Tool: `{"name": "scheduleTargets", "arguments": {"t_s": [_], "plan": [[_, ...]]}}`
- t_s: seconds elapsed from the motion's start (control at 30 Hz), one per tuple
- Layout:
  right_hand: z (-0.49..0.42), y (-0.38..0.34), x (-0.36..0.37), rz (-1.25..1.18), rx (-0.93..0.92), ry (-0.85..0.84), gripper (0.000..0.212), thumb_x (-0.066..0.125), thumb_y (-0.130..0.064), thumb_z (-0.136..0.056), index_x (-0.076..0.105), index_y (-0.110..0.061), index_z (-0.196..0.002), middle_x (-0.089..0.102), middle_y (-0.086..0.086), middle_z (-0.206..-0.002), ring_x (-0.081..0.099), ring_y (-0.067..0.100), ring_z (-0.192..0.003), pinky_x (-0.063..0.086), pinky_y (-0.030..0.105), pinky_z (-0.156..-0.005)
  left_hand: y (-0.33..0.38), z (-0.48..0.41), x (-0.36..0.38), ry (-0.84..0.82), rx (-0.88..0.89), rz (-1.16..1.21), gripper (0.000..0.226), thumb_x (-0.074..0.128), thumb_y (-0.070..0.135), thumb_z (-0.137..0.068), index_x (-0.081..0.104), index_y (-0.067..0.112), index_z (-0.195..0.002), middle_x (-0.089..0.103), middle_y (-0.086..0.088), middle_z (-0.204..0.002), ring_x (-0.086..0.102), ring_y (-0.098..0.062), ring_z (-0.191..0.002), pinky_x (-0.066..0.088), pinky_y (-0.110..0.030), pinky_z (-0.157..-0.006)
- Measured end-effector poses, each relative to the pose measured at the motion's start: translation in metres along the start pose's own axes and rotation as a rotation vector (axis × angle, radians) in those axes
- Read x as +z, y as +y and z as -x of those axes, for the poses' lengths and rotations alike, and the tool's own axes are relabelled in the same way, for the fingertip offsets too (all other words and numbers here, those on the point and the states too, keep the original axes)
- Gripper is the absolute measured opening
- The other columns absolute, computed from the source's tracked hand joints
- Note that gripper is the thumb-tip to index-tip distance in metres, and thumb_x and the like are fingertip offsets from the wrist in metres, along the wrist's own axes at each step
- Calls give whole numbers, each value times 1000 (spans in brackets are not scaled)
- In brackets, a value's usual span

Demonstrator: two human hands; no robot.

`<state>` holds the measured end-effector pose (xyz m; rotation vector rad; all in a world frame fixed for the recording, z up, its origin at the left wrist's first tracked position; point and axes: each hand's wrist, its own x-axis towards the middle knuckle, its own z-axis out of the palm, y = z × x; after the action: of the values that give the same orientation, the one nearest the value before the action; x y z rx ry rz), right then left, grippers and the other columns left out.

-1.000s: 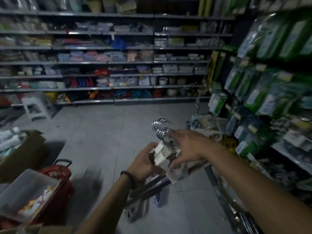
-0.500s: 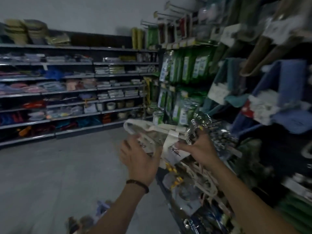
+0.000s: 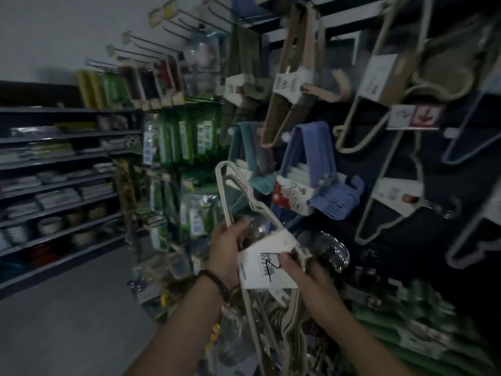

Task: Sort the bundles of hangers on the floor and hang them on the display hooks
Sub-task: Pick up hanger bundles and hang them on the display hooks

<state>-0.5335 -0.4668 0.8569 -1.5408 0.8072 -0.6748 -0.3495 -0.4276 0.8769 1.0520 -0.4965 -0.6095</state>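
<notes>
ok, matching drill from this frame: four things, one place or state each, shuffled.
Things: 1 cream hanger bundle; 2 blue hanger bundle; 3 left hand; 4 right hand.
States: A hangs on the display wall; B pinches the white label; C held in both hands; D wears a dark wristband.
Pairs: 1-C; 2-A; 3-D; 4-B.

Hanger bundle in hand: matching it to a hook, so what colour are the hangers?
The hanger bundle is cream, with a white label; head view.
</notes>
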Motion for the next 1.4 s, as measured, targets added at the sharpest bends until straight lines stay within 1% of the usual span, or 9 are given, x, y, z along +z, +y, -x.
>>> {"name": "scheduleTargets", "arguments": {"t_s": [0.13, 0.2, 0.27, 0.43, 0.57, 0.83, 0.97, 1.07, 1.4], "plan": [[32, -27, -32, 680, 65, -61, 69, 29, -92, -85, 72, -42, -109, 72, -11, -106, 65, 0, -100, 48, 22, -88, -3, -18, 36, -218, -3, -73, 21, 68, 1, -92, 69, 6, -71, 66, -10, -65, 64, -27, -63, 51, -32, -59], [45, -49, -44, 927, 5, -93, 45, 43, -75, -95, 67, -38, -87, 63, -8, -75, 59, -10, -68, 40, 9, -65, -8, -30, 53, -300, -5, -72, 5, 77, 8, -81, 75, 7, -76, 71, -18, -78, 68, -35, -76, 53, -42, -71], [50, -70, -50, 1022, -91, 69, 37, 52, -59, -100, 65, -27, -87, 64, -4, -77, 59, -3, -60, 40, 11, -55, -11, -35, 73, -371, -4, -90, 33, 83, 22, -66, 75, 0, -90, 73, -28, -93, 69, -47, -87, 55, -52, -79], [28, -95, -63, 1014, -362, 728, 24, 58, -56, -91, 54, -38, -106, 66, -11, -93, 67, 13, -75, 59, 40, -61, -13, -29, 113, -597, -11, -103, 49, 81, 24, -73, 65, -14, -100, 67, -39, -100, 67, -55, -93, 58, -63, -87], [7, -99, -75, 1138, -258, 751, 25, 49, -53, -95, 52, -32, -107, 61, -8, -100, 66, 21, -84, 55, 38, -63, -12, -14, 136, -765, -2, -79, 31, 77, 25, -92, 74, -5, -98, 75, -26, -103, 72, -42, -100, 59, -58, -91], [4, -87, -105, 1244, -144, 925, 16, 54, -26, -102, 50, -28, -118, 62, 2, -81, 56, 27, -64, 39, 33, -55, -13, -19, 166, -842, 71, -169, 91, 53, 95, -72, 70, 6, -81, 65, -36, -91, 67, -48, -84, 55, -60, -83], [8, -85, -132, 1325, -47, 1014, 11, 45, -26, -105, 48, -27, -114, 59, 0, -80, 56, 27, -66, 34, 34, -50, -15, -31, 165, -787, 279, -389, 59, 43, 76, -89, 53, 29, -55, 54, -3, -47, 52, -8, -44, 38, -27, -51], [-1, -84, -150, 1357, 16, 973, 9, 41, -30, -106, 49, -28, -111, 59, -2, -81, 56, 23, -66, 39, 33, -55, -9, -50, 163, -666, 320, -381, 64, 51, 59, -98, 50, 10, -57, 41, 7, -37, 40, -5, -35, 25, -14, -39], [-49, -104, -183, 1366, -83, 954, 7, 49, -32, -106, 49, -26, -110, 53, -7, -73, 55, 14, -59, 39, 28, -51, 34, -78, 172, -1006, 532, -716, 64, 50, 55, -101, 42, 2, -67, 23, 6, -45, 32, -11, -37, 40, -33, -48]]}}
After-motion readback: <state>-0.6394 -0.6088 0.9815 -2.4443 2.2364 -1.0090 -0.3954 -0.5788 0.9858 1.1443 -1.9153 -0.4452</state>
